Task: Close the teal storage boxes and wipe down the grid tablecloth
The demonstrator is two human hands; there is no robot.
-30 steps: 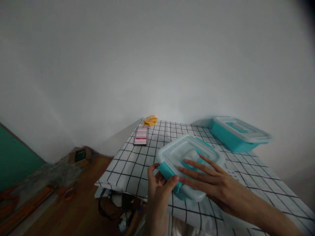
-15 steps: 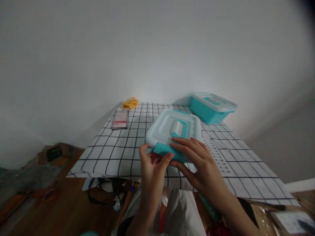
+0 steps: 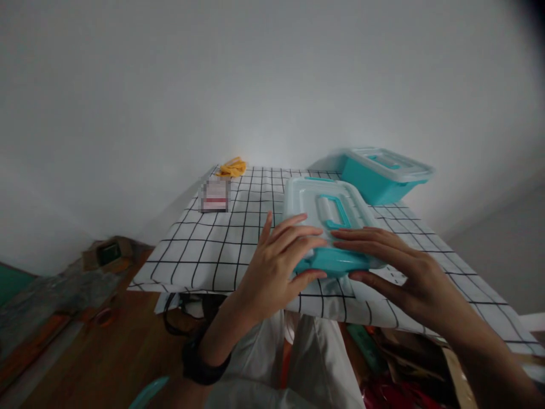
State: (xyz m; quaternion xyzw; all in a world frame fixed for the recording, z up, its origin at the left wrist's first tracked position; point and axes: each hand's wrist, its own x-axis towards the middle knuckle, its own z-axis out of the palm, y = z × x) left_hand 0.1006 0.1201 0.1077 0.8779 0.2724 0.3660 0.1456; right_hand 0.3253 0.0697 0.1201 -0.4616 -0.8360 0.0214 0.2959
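Observation:
A turquoise storage box (image 3: pixel 336 261) with a translucent white lid (image 3: pixel 309 196) and a folded carry handle (image 3: pixel 334 211) stands on the table in front of me. My left hand (image 3: pixel 281 258) grips its near left corner, fingers laid over the lid and thumb low on the front wall. At the near right side, my right hand (image 3: pixel 392 261) holds the box the same way, its fingers on the lid edge and its thumb under the rim. The lid lies on the box. What is inside cannot be made out.
A second, larger turquoise box (image 3: pixel 370 179) with a lid stands at the back right. A yellow cloth (image 3: pixel 233 167) and a blurred-out small pack (image 3: pixel 215 195) lie at the back left. A checked cloth (image 3: pixel 191 250) covers the table. An open cardboard carton (image 3: pixel 121 250) sits on the floor.
The box has turned and shifted to the right in view. My left hand has come from beneath the near left corner up onto the lid. My right hand has slid right along the front edge.

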